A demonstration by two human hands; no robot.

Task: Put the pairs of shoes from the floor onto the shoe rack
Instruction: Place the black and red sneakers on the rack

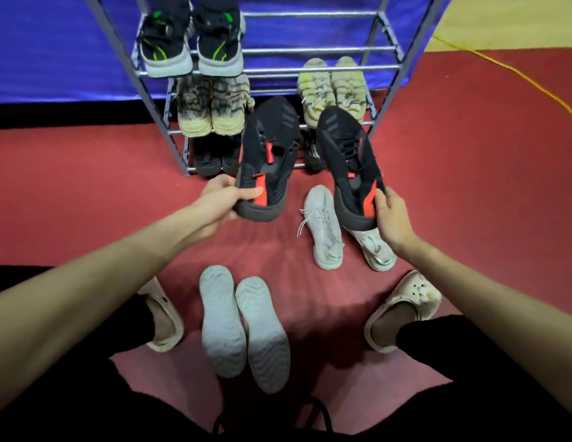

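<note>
My left hand (224, 199) grips the heel of a black sneaker with red tabs (268, 148), held above the floor with its toe toward the metal shoe rack (310, 70). My right hand (391, 215) holds the matching black sneaker (348, 154) by its heel, also lifted. Under the right shoe lies a white laced pair (323, 224) on the red floor. Nearer to me, another white pair (243, 323) lies sole-up. The rack holds a black-and-green pair (192, 43), a striped beige pair (211, 106), a pale yellow pair (332, 87) and dark shoes (211, 154) on the bottom tier.
My feet wear cream slippers (402, 307) at both sides of the sole-up pair. A blue cloth (55, 43) hangs behind the rack. A yellow cord (517, 74) runs across the floor at the right. Bare bars on the top shelf's right half.
</note>
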